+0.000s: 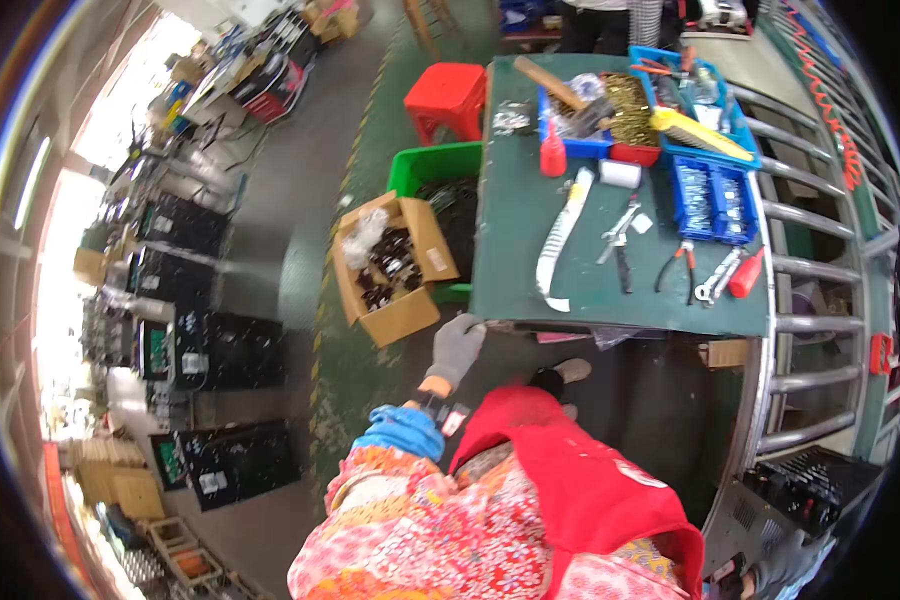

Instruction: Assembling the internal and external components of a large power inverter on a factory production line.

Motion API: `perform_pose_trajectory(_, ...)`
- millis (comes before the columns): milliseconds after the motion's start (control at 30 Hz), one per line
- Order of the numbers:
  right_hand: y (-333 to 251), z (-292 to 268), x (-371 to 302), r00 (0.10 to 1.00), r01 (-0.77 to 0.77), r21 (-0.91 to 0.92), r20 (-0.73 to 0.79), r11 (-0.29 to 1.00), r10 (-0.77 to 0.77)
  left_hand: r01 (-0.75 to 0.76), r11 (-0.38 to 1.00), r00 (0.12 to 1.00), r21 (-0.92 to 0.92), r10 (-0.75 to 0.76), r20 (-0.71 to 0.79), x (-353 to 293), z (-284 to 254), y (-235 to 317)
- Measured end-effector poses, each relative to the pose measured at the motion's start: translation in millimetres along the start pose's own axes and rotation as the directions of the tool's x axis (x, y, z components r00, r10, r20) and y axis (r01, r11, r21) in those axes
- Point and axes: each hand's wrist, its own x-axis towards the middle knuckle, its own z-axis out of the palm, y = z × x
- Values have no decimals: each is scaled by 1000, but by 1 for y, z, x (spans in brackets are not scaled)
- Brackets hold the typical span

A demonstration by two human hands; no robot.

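Observation:
My left hand (458, 348), in a grey glove, is beside the near left corner of the green-topped table (510, 270). Its fingers curl inward, and whatever may be inside them is hidden; whether it touches the table edge I cannot tell. Just beyond it stands an open cardboard box (415, 322) of dark brown parts. At the lower right rim, a blurred grey-gloved shape appears to be my right hand (778, 567), below a black machine (810, 490); its fingers cannot be made out. Nearest on the table lie a curved white strip (560, 240), pliers (688, 268) and wrenches (718, 275).
Blue bins (710, 200) of small hardware, a hammer (560, 88), a red bottle (552, 155) and a yellow-handled brush (700, 135) occupy the table's far side. Left of it are a green crate (435, 160) and red stool (447, 100). Metal rollers (815, 323) run along the right.

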Motion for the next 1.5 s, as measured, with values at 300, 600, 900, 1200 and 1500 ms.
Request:
perform_pose_trajectory(300,-36,-27,-10,970,-223,174,134,959,201,-644,762,764,-70,645,-11,155,83,201)
perform_pose_trajectory(600,-82,-106,-86,891,-435,309,281,846,355,-625,585,781,517,460,423,347,233,340)
perform_pose_trajectory(900,-78,-122,-243,365,-697,-211,718,685,592,-607,556,794,568,458,400,388,255,336)
perform_pose_trajectory(1200,-100,-76,-227,310,-661,-95,869,744,386,-776,383,622,501,595,508,420,63,390)
perform_pose_trajectory(1500,-164,0,-207,553,-618,186,793,764,255,-696,24,653,718,436,619,492,54,293)
